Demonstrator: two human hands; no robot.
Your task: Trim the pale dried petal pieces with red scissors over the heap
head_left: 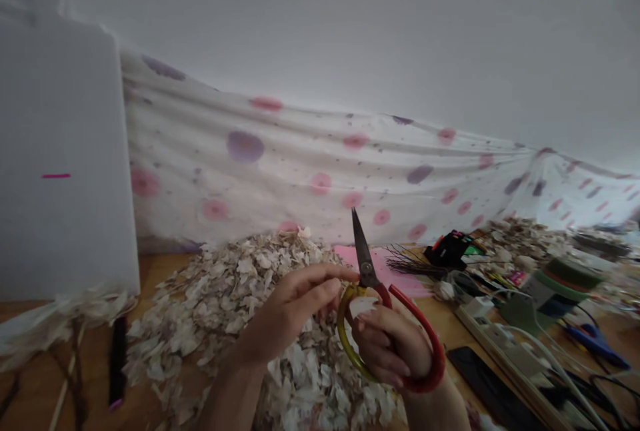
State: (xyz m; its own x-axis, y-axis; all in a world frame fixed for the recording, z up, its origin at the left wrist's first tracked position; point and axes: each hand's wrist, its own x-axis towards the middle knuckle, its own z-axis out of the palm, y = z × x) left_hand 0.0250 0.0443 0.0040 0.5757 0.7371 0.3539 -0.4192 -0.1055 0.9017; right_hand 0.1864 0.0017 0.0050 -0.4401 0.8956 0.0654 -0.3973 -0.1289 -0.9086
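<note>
The right grip (pixel 390 344) is closed around the lower part of a pair of scissors (pixel 364 258), its fingers curled over the yellow-green handle and the red handle loop beside it. The blades point up with their tips together. The left grip (pixel 295 304) is partly curled, its fingertips (pixel 340 276) reaching to just beside the pivot, but whether they pinch anything is hard to tell. A small white scrap (pixel 363 306) sits between the handles, just above the right grip. Both grips hover at bottom centre over a large heap of pale papery flakes (pixel 235 298) spread on the wooden counter (pixel 440 331). A second heap of flakes (pixel 525 238) lies at right, behind a green-banded tub (pixel 560 288). A bundle of dark twigs (pixel 413 263) rests on a pink sheet (pixel 385 271) just past the scissors. At lower right lie a white power strip (pixel 495 344) and a black phone (pixel 490 384). A white board (pixel 60 151) stands at upper left, and a spotted cloth (pixel 320 151) hangs across the back.
</note>
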